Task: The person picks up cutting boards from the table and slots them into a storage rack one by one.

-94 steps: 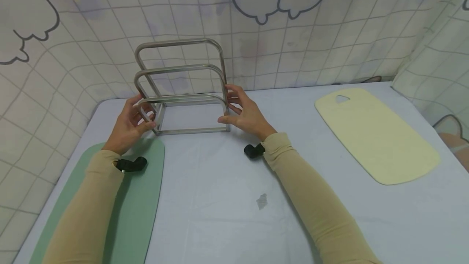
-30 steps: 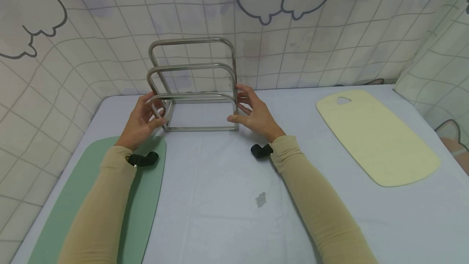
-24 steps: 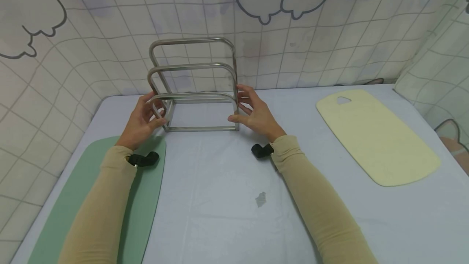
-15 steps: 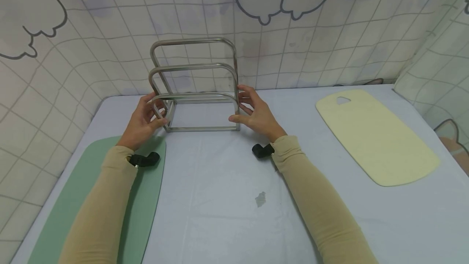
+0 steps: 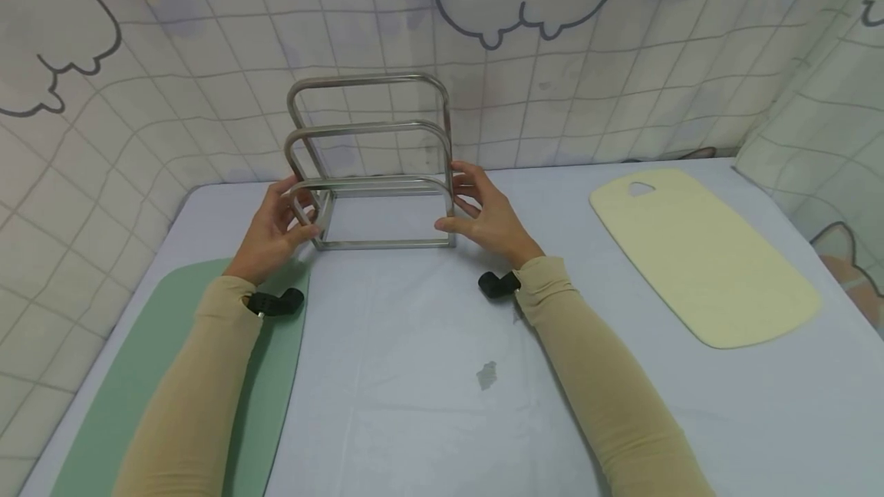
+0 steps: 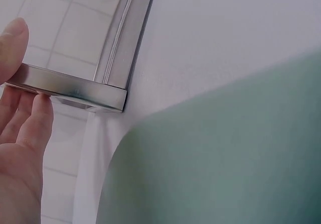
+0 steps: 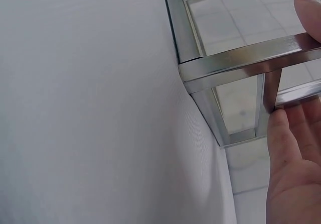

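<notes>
A silver metal rack (image 5: 383, 245) with three tilted, rounded loops stands on the white-covered table near the back wall. My left hand (image 5: 272, 235) holds its left side; in the left wrist view the thumb lies on one face of the flat side bar (image 6: 75, 86) and the fingertips on the other. On the right side, my right hand (image 5: 493, 221) grips the rack, thumb at the front. The right wrist view has the thumb above the metal bar (image 7: 246, 58) and fingertips against a bar below. The rack's loops hold nothing.
A green cutting board (image 5: 173, 351) lies at the left, partly under the left sleeve. At the right lies a pale yellow cutting board (image 5: 704, 259) with a handle hole. A grid-patterned cloth (image 5: 539, 98) hangs behind the table. A small grey patch (image 5: 486, 376) marks the tablecloth.
Both hands have shifted the rack to the right along the table over the last three seconds, only slightly in the last second. Their hold looks the same. The boards have stayed put.
</notes>
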Demonstrator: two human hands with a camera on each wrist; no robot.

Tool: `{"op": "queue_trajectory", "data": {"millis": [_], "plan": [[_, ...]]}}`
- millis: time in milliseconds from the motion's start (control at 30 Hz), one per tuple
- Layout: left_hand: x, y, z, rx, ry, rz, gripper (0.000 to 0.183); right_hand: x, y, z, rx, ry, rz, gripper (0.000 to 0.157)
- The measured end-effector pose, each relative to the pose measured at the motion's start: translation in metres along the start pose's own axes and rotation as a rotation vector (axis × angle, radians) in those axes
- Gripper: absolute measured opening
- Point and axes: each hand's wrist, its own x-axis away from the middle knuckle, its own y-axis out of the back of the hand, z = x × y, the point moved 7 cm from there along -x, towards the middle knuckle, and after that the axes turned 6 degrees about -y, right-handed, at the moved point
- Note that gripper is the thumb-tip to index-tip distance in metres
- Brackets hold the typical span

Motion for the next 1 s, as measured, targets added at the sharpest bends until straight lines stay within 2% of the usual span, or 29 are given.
{"op": "queue_trajectory", "data": {"millis": [700, 1000], "plan": [[-0.001, -0.008, -0.004, -0.037, 0.007, 0.019, 0.086, 0.005, 0.009, -0.002, 0.009, 0.003, -0.005, 0.096], [-0.006, -0.016, -0.006, -0.032, -0.022, 0.028, 0.085, 0.010, 0.018, -0.004, -0.004, 0.003, -0.012, 0.095]]}}
